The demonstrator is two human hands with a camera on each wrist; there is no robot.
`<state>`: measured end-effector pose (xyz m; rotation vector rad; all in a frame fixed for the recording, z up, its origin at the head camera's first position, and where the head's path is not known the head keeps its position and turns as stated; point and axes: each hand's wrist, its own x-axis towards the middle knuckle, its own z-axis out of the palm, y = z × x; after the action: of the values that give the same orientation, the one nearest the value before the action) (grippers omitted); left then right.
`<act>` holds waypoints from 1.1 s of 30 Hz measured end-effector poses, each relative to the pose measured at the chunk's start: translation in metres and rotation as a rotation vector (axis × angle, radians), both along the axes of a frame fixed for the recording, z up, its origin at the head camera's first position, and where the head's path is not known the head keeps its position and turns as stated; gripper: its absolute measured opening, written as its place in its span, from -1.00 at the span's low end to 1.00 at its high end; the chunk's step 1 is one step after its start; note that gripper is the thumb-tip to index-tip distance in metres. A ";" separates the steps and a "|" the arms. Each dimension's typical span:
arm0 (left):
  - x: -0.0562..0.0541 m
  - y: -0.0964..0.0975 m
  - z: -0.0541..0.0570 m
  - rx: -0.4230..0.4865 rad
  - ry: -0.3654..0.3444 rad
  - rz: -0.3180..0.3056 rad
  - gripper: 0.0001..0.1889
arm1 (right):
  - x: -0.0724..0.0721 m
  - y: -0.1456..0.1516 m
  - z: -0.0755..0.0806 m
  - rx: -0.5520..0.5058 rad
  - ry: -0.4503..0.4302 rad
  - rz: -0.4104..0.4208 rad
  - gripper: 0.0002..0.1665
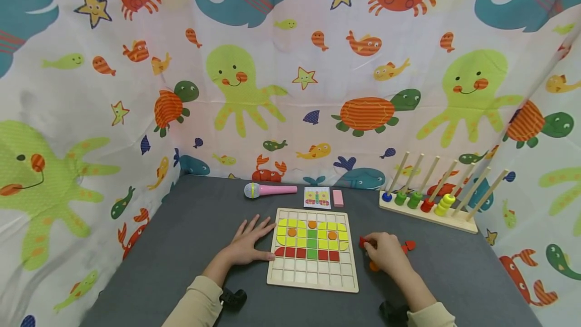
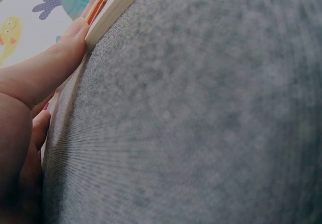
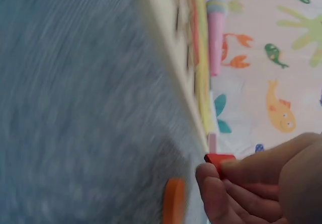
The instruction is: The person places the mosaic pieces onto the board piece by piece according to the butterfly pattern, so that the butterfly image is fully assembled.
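Observation:
A wooden grid board (image 1: 313,277) lies in the middle of the table, holding yellow, green, orange and red tiles in a pattern. My left hand (image 1: 247,243) rests at the board's left edge with fingers spread; in the left wrist view its thumb (image 2: 70,40) touches the board's side. Just off the board's right edge, my right hand (image 1: 386,254) pinches a red tile (image 3: 220,159) between thumb and fingertips. Beneath and beside that hand lie an orange round tile (image 1: 373,266) and loose red tiles (image 1: 410,245), partly hidden by it.
Behind the board are a pattern card (image 1: 316,198), a pink block (image 1: 338,198) and a pink toy microphone (image 1: 277,189). A wooden peg stand (image 1: 458,220) with colored beads stands at the back right. A printed curtain (image 1: 290,85) surrounds the dark table.

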<state>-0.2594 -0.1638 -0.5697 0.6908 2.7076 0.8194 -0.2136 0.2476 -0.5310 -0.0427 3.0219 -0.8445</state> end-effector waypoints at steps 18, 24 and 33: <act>0.001 -0.003 -0.003 0.052 0.011 -0.015 0.03 | 0.009 -0.031 -0.006 -0.185 -0.073 0.053 -0.95; 0.000 -0.002 0.002 0.018 0.011 -0.011 0.02 | 0.009 -0.035 -0.009 -0.170 -0.093 0.035 -0.92; 0.000 0.000 0.000 0.010 0.003 -0.006 0.02 | 0.009 -0.036 -0.007 -0.171 -0.112 -0.051 -0.86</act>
<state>-0.2593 -0.1635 -0.5701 0.7025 2.7049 0.8321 -0.2049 0.2118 -0.5384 0.0790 2.8513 -1.0688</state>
